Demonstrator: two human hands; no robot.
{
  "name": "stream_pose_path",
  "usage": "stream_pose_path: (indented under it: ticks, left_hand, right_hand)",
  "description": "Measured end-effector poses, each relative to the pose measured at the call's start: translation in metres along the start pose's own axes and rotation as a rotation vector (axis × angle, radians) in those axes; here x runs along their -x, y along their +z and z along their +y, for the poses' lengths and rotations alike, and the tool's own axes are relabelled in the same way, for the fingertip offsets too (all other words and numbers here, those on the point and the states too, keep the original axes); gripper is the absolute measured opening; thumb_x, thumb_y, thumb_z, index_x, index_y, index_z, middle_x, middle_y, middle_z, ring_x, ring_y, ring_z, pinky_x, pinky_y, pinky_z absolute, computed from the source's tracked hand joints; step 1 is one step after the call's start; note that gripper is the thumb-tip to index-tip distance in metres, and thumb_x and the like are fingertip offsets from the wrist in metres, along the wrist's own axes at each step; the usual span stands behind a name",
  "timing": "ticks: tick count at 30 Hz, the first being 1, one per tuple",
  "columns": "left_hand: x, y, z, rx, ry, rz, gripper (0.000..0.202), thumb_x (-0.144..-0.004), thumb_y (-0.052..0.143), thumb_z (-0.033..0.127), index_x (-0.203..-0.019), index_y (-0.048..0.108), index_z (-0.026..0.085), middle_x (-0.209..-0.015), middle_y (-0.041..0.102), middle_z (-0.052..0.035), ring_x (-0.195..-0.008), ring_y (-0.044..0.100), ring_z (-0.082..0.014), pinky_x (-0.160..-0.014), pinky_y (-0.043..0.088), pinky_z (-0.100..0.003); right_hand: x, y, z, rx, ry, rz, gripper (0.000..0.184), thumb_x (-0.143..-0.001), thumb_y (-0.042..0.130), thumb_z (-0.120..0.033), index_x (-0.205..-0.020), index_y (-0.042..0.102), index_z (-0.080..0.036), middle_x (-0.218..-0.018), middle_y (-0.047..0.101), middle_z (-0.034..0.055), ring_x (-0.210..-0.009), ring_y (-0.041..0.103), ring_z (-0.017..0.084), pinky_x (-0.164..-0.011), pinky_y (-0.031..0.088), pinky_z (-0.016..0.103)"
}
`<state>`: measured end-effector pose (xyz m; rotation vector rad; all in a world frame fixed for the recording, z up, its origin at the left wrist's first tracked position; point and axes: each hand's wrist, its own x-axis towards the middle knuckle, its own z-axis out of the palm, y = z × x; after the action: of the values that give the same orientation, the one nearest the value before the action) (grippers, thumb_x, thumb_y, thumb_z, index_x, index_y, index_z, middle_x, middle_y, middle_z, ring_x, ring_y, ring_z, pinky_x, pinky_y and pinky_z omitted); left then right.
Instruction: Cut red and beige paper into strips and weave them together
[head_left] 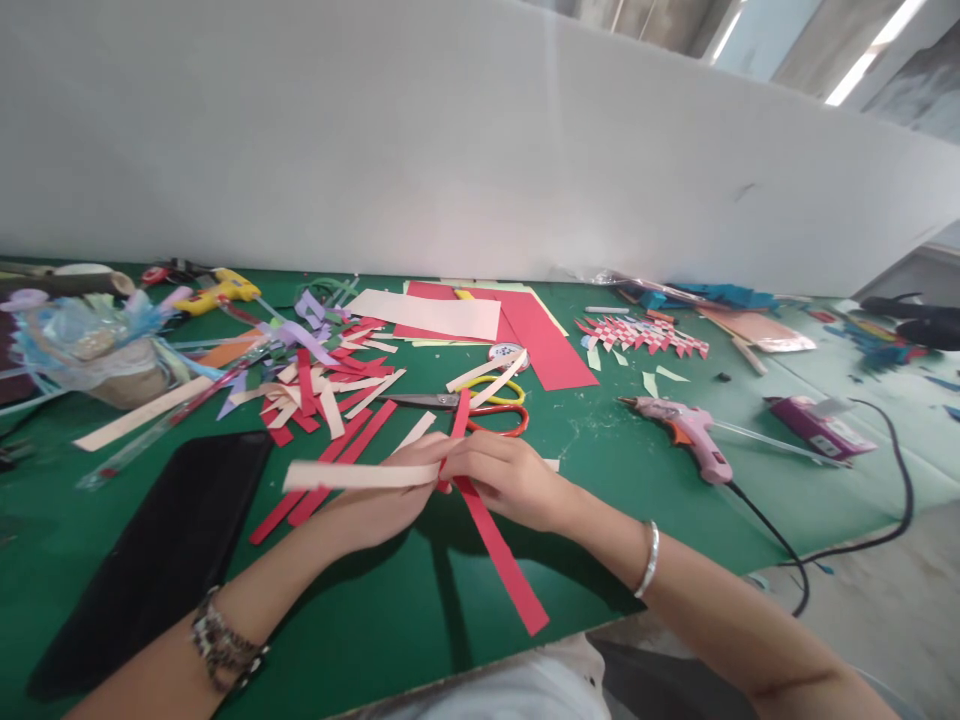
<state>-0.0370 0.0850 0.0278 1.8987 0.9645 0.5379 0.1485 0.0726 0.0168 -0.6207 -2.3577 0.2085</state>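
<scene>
My left hand (401, 492) and my right hand (514, 478) meet above the green table, their fingers closed on crossed paper strips. A pale pink paper strip (352, 477) sticks out leftward over my left hand. One red paper strip (504, 555) slants down toward the table's front edge, and a red end shows above the fingers. Exactly how the strips cross is hidden by my fingertips. Scissors (499, 420) with yellow and orange handles lie just beyond my hands. Loose red strips (341, 470) rest beside my left hand, near a heap of cut red and pale pieces (322, 390).
A black phone-like slab (161, 550) lies at left. Behind it stand a yellow glue gun (221, 291) and a decorated basket (105, 350). Red sheets (547, 345) and a woven red-and-white paper piece (645, 335) lie farther back. A pink glue gun (686, 430) with a cable is at right.
</scene>
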Motion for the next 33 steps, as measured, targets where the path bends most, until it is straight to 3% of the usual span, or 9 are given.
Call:
stream_pose_path:
  ticks: [5, 8, 11, 18, 22, 25, 27, 30, 33]
  left_hand:
    - [-0.005, -0.002, 0.004, -0.023, 0.053, -0.028, 0.028, -0.079, 0.044, 0.04, -0.076, 0.064, 0.02, -0.083, 0.064, -0.0062, -0.081, 0.055, -0.0216, -0.078, 0.044, -0.031]
    - [-0.008, -0.003, 0.004, -0.013, 0.022, -0.063, 0.034, -0.083, 0.039, 0.039, -0.084, 0.065, 0.018, -0.087, 0.063, -0.0064, -0.085, 0.055, -0.0211, -0.079, 0.044, -0.031]
    - [-0.01, 0.001, -0.004, 0.03, -0.015, -0.017, 0.034, -0.081, 0.045, 0.04, -0.097, 0.065, 0.018, -0.091, 0.064, -0.007, -0.086, 0.057, -0.022, -0.076, 0.045, -0.03]
    - [-0.012, 0.008, -0.01, 0.17, -0.231, 0.116, 0.041, -0.078, 0.049, 0.043, -0.103, 0.06, 0.013, -0.067, 0.06, -0.0016, -0.058, 0.055, -0.0148, -0.054, 0.042, -0.024]
    - [-0.011, 0.008, -0.007, 0.13, -0.219, 0.167, 0.035, -0.078, 0.048, 0.042, -0.098, 0.06, 0.015, -0.059, 0.054, 0.002, -0.049, 0.05, -0.0121, -0.048, 0.038, -0.023]
    - [-0.01, 0.006, -0.008, 0.027, -0.193, 0.221, 0.034, -0.078, 0.049, 0.043, -0.097, 0.061, 0.018, -0.06, 0.056, 0.0014, -0.05, 0.052, -0.0137, -0.049, 0.039, -0.024]
    - [-0.009, 0.005, -0.007, -0.032, -0.181, 0.242, 0.033, -0.078, 0.048, 0.043, -0.094, 0.062, 0.018, -0.06, 0.058, 0.0008, -0.052, 0.054, -0.0144, -0.05, 0.04, -0.024]
    - [-0.009, 0.001, -0.002, -0.003, -0.182, 0.214, 0.033, -0.079, 0.046, 0.042, -0.094, 0.062, 0.016, -0.058, 0.059, 0.0005, -0.051, 0.054, -0.014, -0.05, 0.04, -0.023]
    - [-0.009, -0.001, 0.003, 0.102, -0.163, 0.131, 0.037, -0.082, 0.043, 0.042, -0.099, 0.061, 0.015, -0.059, 0.059, 0.0007, -0.051, 0.054, -0.0136, -0.049, 0.041, -0.022]
  right_hand:
    - [-0.001, -0.001, -0.003, 0.051, -0.048, -0.027, 0.018, -0.088, 0.04, -0.015, -0.099, 0.053, -0.017, -0.093, 0.064, 0.0077, -0.092, 0.058, 0.012, -0.08, 0.048, 0.023]
    - [-0.003, -0.004, -0.006, 0.049, -0.118, 0.017, 0.02, -0.09, 0.037, -0.015, -0.1, 0.054, -0.016, -0.09, 0.065, 0.0074, -0.093, 0.058, 0.011, -0.08, 0.048, 0.022]
    - [-0.004, -0.007, -0.01, 0.103, -0.191, 0.061, 0.021, -0.09, 0.036, -0.013, -0.097, 0.055, -0.015, -0.092, 0.065, 0.0082, -0.093, 0.058, 0.012, -0.078, 0.049, 0.022]
    - [-0.005, -0.008, -0.017, 0.311, -0.291, 0.149, 0.014, -0.084, 0.047, -0.009, -0.082, 0.06, -0.013, -0.081, 0.066, 0.0051, -0.071, 0.058, 0.013, -0.06, 0.048, 0.023]
    - [-0.004, -0.005, -0.019, 0.446, -0.42, 0.238, 0.009, -0.081, 0.054, -0.014, -0.077, 0.061, -0.017, -0.084, 0.066, 0.003, -0.078, 0.055, 0.014, -0.074, 0.048, 0.027]
    - [-0.003, -0.002, -0.023, 0.497, -0.512, 0.158, 0.011, -0.084, 0.051, -0.02, -0.084, 0.062, -0.021, -0.105, 0.064, 0.0006, -0.093, 0.053, 0.013, -0.084, 0.044, 0.028]
    - [-0.003, 0.0, -0.025, 0.503, -0.429, 0.081, 0.012, -0.086, 0.049, -0.018, -0.084, 0.06, -0.022, -0.11, 0.062, 0.001, -0.099, 0.053, 0.013, -0.085, 0.042, 0.029]
    - [-0.004, 0.003, -0.021, 0.458, -0.153, 0.034, 0.013, -0.086, 0.046, -0.014, -0.084, 0.058, -0.019, -0.104, 0.064, 0.0052, -0.095, 0.056, 0.015, -0.081, 0.041, 0.032]
    - [-0.004, 0.002, -0.013, 0.157, 0.114, 0.057, 0.009, -0.085, 0.048, -0.017, -0.086, 0.057, -0.018, -0.098, 0.065, 0.0061, -0.087, 0.058, 0.015, -0.078, 0.043, 0.031]
